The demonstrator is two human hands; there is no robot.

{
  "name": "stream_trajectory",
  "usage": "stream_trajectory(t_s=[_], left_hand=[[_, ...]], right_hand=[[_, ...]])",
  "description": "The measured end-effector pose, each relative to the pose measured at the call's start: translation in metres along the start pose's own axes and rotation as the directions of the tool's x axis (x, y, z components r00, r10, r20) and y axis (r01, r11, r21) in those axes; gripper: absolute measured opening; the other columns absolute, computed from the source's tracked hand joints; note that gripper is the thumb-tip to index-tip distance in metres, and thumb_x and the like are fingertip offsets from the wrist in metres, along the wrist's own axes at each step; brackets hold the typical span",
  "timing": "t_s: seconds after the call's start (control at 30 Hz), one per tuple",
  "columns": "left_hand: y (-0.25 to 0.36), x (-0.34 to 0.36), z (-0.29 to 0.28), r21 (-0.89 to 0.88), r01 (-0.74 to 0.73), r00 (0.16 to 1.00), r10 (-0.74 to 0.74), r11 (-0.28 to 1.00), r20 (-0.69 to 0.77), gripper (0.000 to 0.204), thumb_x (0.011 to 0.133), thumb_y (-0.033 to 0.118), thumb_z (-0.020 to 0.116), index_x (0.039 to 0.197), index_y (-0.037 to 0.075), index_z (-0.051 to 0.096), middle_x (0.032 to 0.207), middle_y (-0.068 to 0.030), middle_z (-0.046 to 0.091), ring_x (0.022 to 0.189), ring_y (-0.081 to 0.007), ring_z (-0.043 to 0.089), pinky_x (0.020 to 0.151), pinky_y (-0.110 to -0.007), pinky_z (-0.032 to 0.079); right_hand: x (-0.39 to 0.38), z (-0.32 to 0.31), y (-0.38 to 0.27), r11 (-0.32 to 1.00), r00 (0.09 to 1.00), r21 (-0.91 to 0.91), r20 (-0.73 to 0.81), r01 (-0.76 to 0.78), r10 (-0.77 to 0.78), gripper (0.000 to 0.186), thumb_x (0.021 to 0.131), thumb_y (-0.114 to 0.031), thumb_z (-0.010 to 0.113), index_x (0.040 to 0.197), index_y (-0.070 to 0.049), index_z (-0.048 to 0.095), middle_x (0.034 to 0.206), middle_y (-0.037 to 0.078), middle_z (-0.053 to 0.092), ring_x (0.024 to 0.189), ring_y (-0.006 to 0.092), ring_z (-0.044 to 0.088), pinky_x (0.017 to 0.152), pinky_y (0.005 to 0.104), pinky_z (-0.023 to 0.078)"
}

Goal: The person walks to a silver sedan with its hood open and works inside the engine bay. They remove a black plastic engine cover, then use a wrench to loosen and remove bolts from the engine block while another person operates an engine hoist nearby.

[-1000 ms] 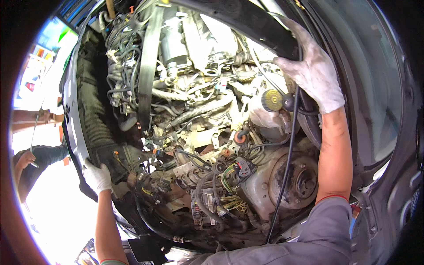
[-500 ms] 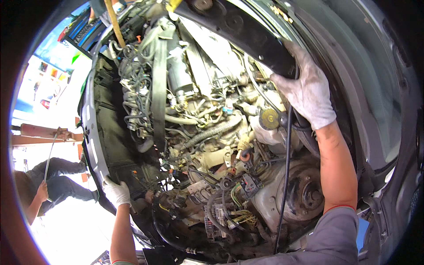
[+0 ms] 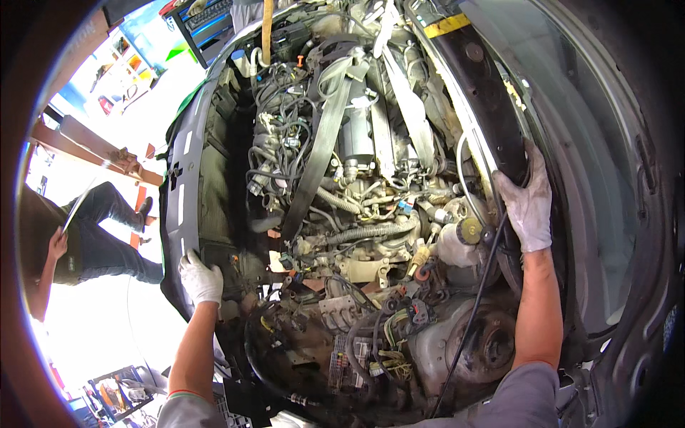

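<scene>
My right hand [image 3: 528, 203], in a soiled white glove, closes round the near end of a long black cowl panel [image 3: 492, 100]. The panel lies along the windshield base, and a strip of yellow tape [image 3: 447, 26] crosses its far end. My left hand [image 3: 200, 278], gloved in white too, grips the edge of the car's front crossmember [image 3: 187, 207]. Between my arms is the open engine bay, with the engine [image 3: 371, 232] and a fluid reservoir with a round cap [image 3: 469, 230]. Grey webbing straps [image 3: 325, 157] run down to the engine.
A strut tower [image 3: 492, 349] and a bundle of loose wiring [image 3: 392, 360] are at the near side. A black cable [image 3: 467, 321] hangs across the bay. Beyond the car's front, a person in dark trousers [image 3: 107, 235] is beside a red-brown beam [image 3: 93, 150]. A wooden stick [image 3: 267, 32] stands at the far corner.
The black cowl panel has gone down and to the right, against the windshield base, with my right hand on its near end. My left hand stays at the front crossmember. The view has shifted.
</scene>
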State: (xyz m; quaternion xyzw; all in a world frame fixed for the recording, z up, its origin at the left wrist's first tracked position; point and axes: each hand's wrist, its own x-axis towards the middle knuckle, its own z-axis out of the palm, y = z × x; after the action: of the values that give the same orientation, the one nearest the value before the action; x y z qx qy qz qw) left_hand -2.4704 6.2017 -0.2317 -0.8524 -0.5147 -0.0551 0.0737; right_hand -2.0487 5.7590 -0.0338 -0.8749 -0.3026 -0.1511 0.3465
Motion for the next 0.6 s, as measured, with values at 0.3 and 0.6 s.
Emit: stream_trajectory(t_s=[0.3, 0.6], left_hand=[[0.003, 0.003, -0.008, -0.024, 0.054, 0.998, -0.053, 0.998, 0.041, 0.065, 0.076, 0.02, 0.074, 0.133, -0.001, 0.05, 0.133, -0.0269, 0.055, 0.127, -0.0426, 0.053, 0.109, -0.05, 0.045], [0.0, 0.001, 0.001, -0.003, -0.003, 1.0, 0.003, 1.0, -0.02, 0.061, 0.078, 0.022, 0.072, 0.131, -0.001, 0.05, 0.124, -0.0266, 0.056, 0.123, -0.044, 0.055, 0.102, -0.053, 0.049]], right_hand=[[-0.002, 0.002, 0.003, 0.999, 0.992, -0.051, 0.123, -0.009, 0.015, 0.077, 0.084, -0.016, 0.083, 0.147, 0.005, 0.046, 0.14, 0.025, 0.059, 0.129, 0.0321, 0.058, 0.114, 0.0427, 0.043], [-0.001, 0.003, 0.017, 0.945, 0.962, -0.222, 0.183, 0.24, -0.201, 0.069, 0.084, -0.016, 0.083, 0.142, 0.004, 0.053, 0.141, 0.021, 0.059, 0.133, 0.0303, 0.056, 0.117, 0.0401, 0.041]])
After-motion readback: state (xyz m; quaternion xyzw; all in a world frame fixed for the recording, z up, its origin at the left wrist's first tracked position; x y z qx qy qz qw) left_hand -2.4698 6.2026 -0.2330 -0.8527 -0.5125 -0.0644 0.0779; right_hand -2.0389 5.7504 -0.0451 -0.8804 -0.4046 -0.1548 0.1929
